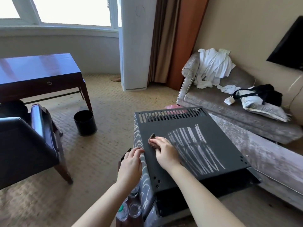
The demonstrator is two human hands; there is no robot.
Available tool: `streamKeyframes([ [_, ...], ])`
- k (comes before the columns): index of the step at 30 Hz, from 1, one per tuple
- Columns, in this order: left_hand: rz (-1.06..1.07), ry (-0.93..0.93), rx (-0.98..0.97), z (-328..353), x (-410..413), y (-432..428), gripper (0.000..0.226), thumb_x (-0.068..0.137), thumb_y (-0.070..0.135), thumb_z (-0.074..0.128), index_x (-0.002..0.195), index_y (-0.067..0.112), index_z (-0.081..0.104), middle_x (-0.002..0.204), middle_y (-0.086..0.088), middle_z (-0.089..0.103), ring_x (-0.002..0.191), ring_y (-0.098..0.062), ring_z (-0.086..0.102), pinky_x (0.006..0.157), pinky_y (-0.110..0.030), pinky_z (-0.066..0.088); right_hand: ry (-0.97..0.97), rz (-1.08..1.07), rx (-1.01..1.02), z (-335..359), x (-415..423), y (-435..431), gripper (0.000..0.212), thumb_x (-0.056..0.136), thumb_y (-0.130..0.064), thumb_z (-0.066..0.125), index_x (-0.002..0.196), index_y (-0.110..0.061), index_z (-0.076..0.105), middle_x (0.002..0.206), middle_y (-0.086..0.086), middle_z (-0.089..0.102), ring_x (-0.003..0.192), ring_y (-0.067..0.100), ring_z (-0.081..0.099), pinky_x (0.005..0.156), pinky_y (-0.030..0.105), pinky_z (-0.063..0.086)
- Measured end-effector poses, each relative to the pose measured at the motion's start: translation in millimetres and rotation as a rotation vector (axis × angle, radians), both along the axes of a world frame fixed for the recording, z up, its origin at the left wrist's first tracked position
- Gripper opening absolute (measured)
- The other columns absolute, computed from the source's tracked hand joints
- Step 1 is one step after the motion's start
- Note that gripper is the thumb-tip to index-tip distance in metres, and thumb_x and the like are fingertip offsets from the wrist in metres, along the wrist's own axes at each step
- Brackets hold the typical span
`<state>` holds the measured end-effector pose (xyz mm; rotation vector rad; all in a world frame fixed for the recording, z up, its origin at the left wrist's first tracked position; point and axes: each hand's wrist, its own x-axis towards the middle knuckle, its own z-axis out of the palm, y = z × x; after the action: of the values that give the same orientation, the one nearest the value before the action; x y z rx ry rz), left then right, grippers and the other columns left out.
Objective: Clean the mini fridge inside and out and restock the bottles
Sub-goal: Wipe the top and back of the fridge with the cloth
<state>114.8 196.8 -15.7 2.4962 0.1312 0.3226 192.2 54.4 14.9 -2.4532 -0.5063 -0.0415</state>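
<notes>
The dark grey mini fridge (178, 128) stands low in front of me, its flat top facing up with a slotted vent along the far edge. Wet wipe streaks shine across the right half of the top and down its left side. My right hand (165, 152) presses a small brown cloth (151, 140) onto the top near the left edge. My left hand (131, 163) rests with relaxed fingers on the fridge's upper left edge. Several clear bottles (129, 208) stand on the floor by the fridge's left side, partly hidden by my left forearm.
A black bin (85, 122) sits on the carpet to the left, near a dark wooden desk (41, 74) and a dark armchair (24, 148). A grey sofa (229, 104) with white clothes, a bag and a cushion runs along the right wall.
</notes>
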Motion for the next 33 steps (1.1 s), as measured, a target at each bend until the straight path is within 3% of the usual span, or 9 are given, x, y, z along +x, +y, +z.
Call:
streamKeyframes([
  [5, -0.029, -0.083, -0.043, -1.8, 0.0, -14.7, 0.045, 0.087, 0.028, 0.031, 0.112, 0.008, 0.063, 0.123, -0.004, 0.061, 0.111, -0.026, 0.056, 0.097, -0.026, 0.038, -0.091, 0.068, -0.032, -18.9, -73.9, -37.2, 0.046, 0.086, -0.02, 0.042, 0.127, -0.026, 0.06, 0.135, -0.006, 0.055, 0.131, 0.013, 0.042, 0.113, 0.026, 0.029],
  [8, -0.088, -0.14, -0.05, -0.2, 3.5, -30.2, 0.04, 0.09, 0.027, 0.035, 0.109, 0.007, 0.064, 0.122, -0.007, 0.061, 0.116, -0.028, 0.055, 0.103, -0.032, 0.039, -0.127, 0.065, -0.066, -23.6, -89.5, -66.5, 0.043, 0.091, -0.02, 0.041, 0.128, -0.03, 0.059, 0.136, -0.008, 0.053, 0.132, 0.012, 0.042, 0.112, 0.028, 0.032],
  [12, -0.132, -0.11, 0.027, -3.2, 6.7, -51.0, 0.043, 0.09, 0.037, 0.038, 0.113, 0.01, 0.062, 0.127, -0.005, 0.058, 0.123, -0.028, 0.049, 0.105, -0.044, 0.041, -0.139, -0.23, -0.06, -25.1, -64.6, -130.4, 0.037, 0.089, -0.002, 0.058, 0.119, -0.021, 0.067, 0.129, 0.0, 0.06, 0.127, 0.021, 0.049, 0.109, 0.022, 0.029],
  [15, -0.128, -0.089, 0.091, -5.9, 10.0, -54.8, 0.041, 0.09, 0.034, 0.037, 0.112, 0.012, 0.062, 0.124, -0.004, 0.059, 0.119, -0.028, 0.051, 0.101, -0.046, 0.044, -0.088, -0.479, -0.05, -22.0, -51.8, -166.4, 0.036, 0.09, 0.002, 0.057, 0.119, -0.017, 0.067, 0.131, 0.002, 0.059, 0.131, 0.024, 0.045, 0.108, 0.022, 0.025],
  [18, -0.115, -0.087, 0.132, -4.9, 12.5, -57.1, 0.04, 0.091, 0.03, 0.035, 0.11, 0.01, 0.064, 0.119, -0.005, 0.06, 0.113, -0.029, 0.053, 0.097, -0.047, 0.046, -0.106, -0.558, -0.04, -21.7, -55.4, -156.7, 0.037, 0.088, 0.005, 0.057, 0.118, -0.015, 0.068, 0.129, 0.003, 0.06, 0.127, 0.025, 0.047, 0.107, 0.023, 0.027],
  [22, -0.117, -0.098, 0.134, -7.0, 11.9, -56.7, 0.038, 0.093, 0.029, 0.035, 0.11, 0.01, 0.064, 0.12, -0.006, 0.061, 0.113, -0.03, 0.055, 0.097, -0.048, 0.047, -0.174, -0.387, -0.02, -26.8, -80.1, -97.2, 0.038, 0.081, 0.005, 0.062, 0.11, -0.017, 0.072, 0.118, 0.001, 0.065, 0.118, 0.021, 0.053, 0.105, 0.016, 0.026],
  [26, -0.141, -0.083, 0.162, -10.3, 10.7, -54.6, 0.043, 0.088, 0.028, 0.034, 0.114, 0.009, 0.062, 0.125, -0.007, 0.06, 0.118, -0.029, 0.055, 0.1, -0.047, 0.045, -0.187, -0.158, 0.018, -30.5, -103.8, -48.9, 0.04, 0.083, -0.008, 0.049, 0.115, -0.024, 0.068, 0.124, -0.004, 0.063, 0.124, 0.012, 0.046, 0.109, 0.018, 0.027],
  [30, -0.128, -0.072, 0.233, -11.7, 10.0, -55.1, 0.046, 0.086, 0.03, 0.034, 0.118, 0.011, 0.061, 0.129, -0.004, 0.058, 0.122, -0.026, 0.052, 0.105, -0.044, 0.039, -0.194, -0.033, 0.004, -31.4, -100.2, -63.4, 0.042, 0.088, -0.018, 0.039, 0.121, -0.03, 0.062, 0.131, -0.009, 0.058, 0.129, 0.012, 0.046, 0.107, 0.029, 0.038],
  [33, -0.077, -0.063, 0.299, -10.5, 12.6, -59.2, 0.043, 0.086, 0.024, 0.033, 0.116, 0.013, 0.061, 0.127, -0.003, 0.06, 0.12, -0.025, 0.054, 0.104, -0.044, 0.043, -0.211, -0.026, 0.024, -29.8, -81.2, -99.1, 0.038, 0.089, -0.013, 0.049, 0.12, -0.031, 0.063, 0.129, -0.009, 0.059, 0.127, 0.011, 0.046, 0.107, 0.025, 0.036],
])
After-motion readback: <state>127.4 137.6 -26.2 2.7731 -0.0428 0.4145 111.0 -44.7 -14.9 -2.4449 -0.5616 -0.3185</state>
